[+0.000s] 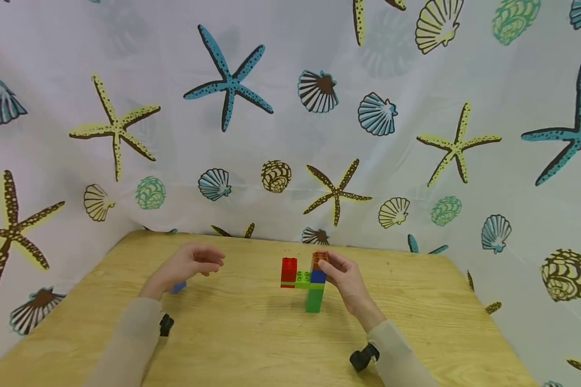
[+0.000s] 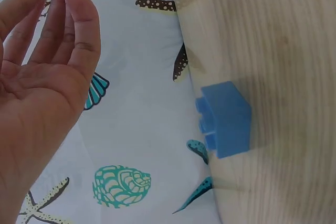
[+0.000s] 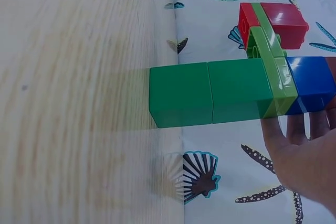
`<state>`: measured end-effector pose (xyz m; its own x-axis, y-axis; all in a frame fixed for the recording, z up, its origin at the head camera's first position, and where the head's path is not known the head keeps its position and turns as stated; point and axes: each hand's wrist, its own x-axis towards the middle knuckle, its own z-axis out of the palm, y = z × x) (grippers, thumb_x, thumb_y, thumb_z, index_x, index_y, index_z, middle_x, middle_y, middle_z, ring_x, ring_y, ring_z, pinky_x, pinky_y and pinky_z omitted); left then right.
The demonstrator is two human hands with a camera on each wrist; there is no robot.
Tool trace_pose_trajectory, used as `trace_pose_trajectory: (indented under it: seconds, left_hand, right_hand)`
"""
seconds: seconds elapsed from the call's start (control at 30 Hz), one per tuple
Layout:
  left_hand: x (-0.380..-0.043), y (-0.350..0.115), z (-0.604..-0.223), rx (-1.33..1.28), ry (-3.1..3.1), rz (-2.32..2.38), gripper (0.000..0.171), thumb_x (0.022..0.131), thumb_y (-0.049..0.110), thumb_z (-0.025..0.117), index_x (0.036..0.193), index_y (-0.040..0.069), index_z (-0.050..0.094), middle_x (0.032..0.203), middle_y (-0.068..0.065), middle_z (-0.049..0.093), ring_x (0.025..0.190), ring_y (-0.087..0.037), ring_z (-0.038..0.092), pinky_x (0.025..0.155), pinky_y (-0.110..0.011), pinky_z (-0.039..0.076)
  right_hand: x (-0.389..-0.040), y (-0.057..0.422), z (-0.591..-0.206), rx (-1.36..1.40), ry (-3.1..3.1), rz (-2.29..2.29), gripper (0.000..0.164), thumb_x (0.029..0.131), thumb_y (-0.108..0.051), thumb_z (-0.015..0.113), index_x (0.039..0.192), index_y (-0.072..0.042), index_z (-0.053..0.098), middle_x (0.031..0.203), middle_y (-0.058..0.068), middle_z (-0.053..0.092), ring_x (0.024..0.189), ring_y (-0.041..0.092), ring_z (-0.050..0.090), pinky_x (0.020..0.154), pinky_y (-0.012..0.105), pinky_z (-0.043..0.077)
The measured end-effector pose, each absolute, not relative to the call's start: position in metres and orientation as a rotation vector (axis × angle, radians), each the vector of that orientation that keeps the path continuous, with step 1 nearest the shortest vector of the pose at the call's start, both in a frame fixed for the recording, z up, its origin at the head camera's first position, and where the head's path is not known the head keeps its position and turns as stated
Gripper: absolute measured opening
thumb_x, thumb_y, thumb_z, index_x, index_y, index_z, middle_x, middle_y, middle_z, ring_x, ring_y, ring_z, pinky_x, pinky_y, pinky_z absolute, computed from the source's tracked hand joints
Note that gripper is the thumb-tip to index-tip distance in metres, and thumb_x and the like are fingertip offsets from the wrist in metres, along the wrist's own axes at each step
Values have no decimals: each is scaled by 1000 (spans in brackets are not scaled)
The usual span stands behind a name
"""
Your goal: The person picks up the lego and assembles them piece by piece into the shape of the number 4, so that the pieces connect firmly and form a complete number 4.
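Note:
My right hand grips the upper part of a toy brick tower, thumb on its orange-brown top brick. Two green bricks form the upright base, standing on the table. Above them come a light green plate, which reaches out left, and a blue brick. Red bricks sit above and below the plate's far end. To the left, my empty left hand hovers with loosely bent fingers. Partly hidden behind its wrist, a loose blue brick rests on the table, studs up.
The wooden table runs back to a white curtain printed with starfish and shells. Curtain also borders the left and right sides. A dark camera mount is strapped at my right wrist, another at the left.

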<state>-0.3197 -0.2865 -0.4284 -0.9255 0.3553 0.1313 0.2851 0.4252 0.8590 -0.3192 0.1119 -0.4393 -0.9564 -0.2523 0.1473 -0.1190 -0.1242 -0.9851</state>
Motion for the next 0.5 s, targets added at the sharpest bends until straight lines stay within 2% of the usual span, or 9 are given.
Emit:
trace_pose_trajectory:
  seconds: [0.17, 0.33, 0.5]
  left_hand:
    - [-321, -301, -435, 486, 2640, 1499, 33, 94, 15, 66, 125, 2, 63, 121, -25, 64, 98, -23, 65, 77, -36, 54]
    - [-319, -319, -440, 440, 2713, 1427, 33, 94, 14, 66, 125, 2, 63, 123, -21, 64, 109, -31, 61, 83, -34, 54]
    - [-321, -335, -449, 373, 2744, 1389, 35, 93, 13, 67, 124, -2, 63, 126, -22, 63, 115, -36, 57, 87, -33, 52]
  right_hand:
    - [-319, 114, -439, -424, 2015, -2239, 51, 96, -20, 64, 140, 2, 50, 120, 3, 66, 101, 10, 65, 99, 38, 49]
    - [-318, 114, -439, -419, 2014, -2233, 48, 96, -19, 64, 139, 0, 53, 121, 5, 66, 101, 10, 65, 102, 42, 48]
    - [-319, 116, -439, -440, 2038, -2225, 49, 95, -23, 65, 139, -2, 54, 124, 6, 65, 104, 11, 65, 103, 43, 47]
